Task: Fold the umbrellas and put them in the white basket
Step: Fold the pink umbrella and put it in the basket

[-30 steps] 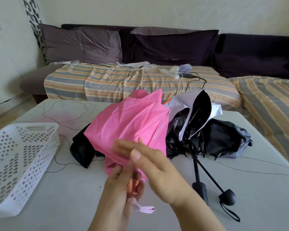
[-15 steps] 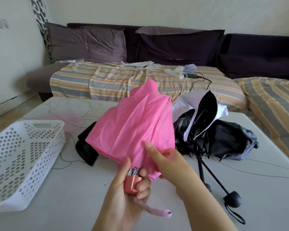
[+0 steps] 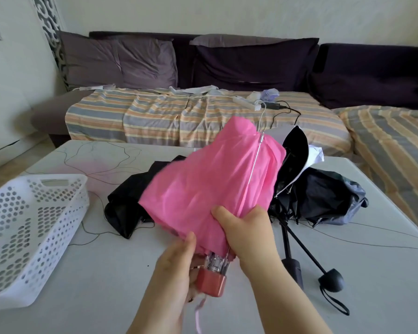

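Observation:
A collapsed pink umbrella (image 3: 210, 186) is held up over the table (image 3: 121, 273), its loose canopy pointing away from me. My left hand (image 3: 176, 268) grips its rose-coloured handle (image 3: 211, 284) from the left. My right hand (image 3: 246, 232) wraps around the gathered pink fabric just above the handle. A white perforated basket (image 3: 32, 227) stands at the table's left edge. Behind the pink umbrella lie a folded black umbrella (image 3: 128, 206) and two black unfolded umbrellas (image 3: 323, 198), their handles (image 3: 331, 282) pointing toward me.
A thin dark cord (image 3: 92, 237) runs across the table beside the basket. Behind the table is a sofa with a striped cover (image 3: 167, 114), a power strip (image 3: 246, 103) and dark cushions (image 3: 251, 63).
My right hand has moved from hovering in front of the canopy to clasping the fabric near the handle. The pink umbrella has tilted further to the right, and the view has shifted.

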`<state>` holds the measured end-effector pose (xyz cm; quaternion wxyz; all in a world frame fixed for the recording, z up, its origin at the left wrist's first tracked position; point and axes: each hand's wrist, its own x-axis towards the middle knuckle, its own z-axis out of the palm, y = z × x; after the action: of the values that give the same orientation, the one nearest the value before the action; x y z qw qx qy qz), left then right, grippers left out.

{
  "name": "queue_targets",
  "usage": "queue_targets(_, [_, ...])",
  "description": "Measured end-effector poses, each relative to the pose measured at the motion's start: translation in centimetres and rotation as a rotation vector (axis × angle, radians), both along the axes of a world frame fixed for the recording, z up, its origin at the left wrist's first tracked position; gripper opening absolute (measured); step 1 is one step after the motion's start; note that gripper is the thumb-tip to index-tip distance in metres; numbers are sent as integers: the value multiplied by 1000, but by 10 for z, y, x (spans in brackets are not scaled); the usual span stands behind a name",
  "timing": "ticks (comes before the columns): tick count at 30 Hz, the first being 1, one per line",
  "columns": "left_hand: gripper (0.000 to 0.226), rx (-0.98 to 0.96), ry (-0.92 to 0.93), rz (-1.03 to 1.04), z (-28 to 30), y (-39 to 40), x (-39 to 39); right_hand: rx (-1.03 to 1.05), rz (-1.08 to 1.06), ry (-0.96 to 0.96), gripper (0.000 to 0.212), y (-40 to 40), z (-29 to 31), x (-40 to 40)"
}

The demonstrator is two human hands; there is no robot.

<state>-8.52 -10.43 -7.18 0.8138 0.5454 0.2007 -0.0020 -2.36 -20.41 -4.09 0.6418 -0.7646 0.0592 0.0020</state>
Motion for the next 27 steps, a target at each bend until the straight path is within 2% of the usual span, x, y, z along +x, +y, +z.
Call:
queue_targets(2, [24, 203, -13, 93, -3, 0, -6, -78, -57, -14, 27, -2, 1, -1])
queue_targets(4, [17, 462, -76, 82, -6, -4, -15, -114, -94, -14, 30, -2, 2, -1])
queue_targets(6, [14, 641, -179, 38, -7, -13, -22, -161, -99, -18, 30, 1, -1, -1])
queue_targets(10, [51, 782, -256, -104, -13, -22, -18, -201, -37, -3, 29, 8, -7, -2])
queue_targets(12, [49, 743, -284, -133, -12, -20, -14, -156, -5, 40, 40, 6, -9, 0])
queue_targets(15, [35, 488, -253, -107, -2, -15, -10, -105, 133, 122, 66, 2, -3, -1])
queue_targets(17, [34, 333, -226, -60, 3, -9, -8, -79, 212, 129, 83, -3, 1, -1])
queue_targets(18, [35, 271, -223, -30, 6, -8, -7, -124, 240, 81, 79, -5, 4, -2])
queue_targets(19, [35, 210, -232, 1, 7, -7, -6, -192, 237, 2, 66, -7, 7, -2])
queue_targets(21, [35, 101, -261, 46, 8, -8, -5, -275, 97, -201, 32, -13, 10, -1])
queue_targets(22, [35, 74, -270, 57, 8, -9, -5, -267, 51, -274, 25, -13, 14, -4])
queue_targets(25, [36, 69, -299, 56, 5, -11, -5, -279, 47, -381, 21, -7, 19, -11])
queue_targets(27, [37, 87, -310, 46, 3, -12, -4, -352, 68, -367, 23, -6, 18, -12])
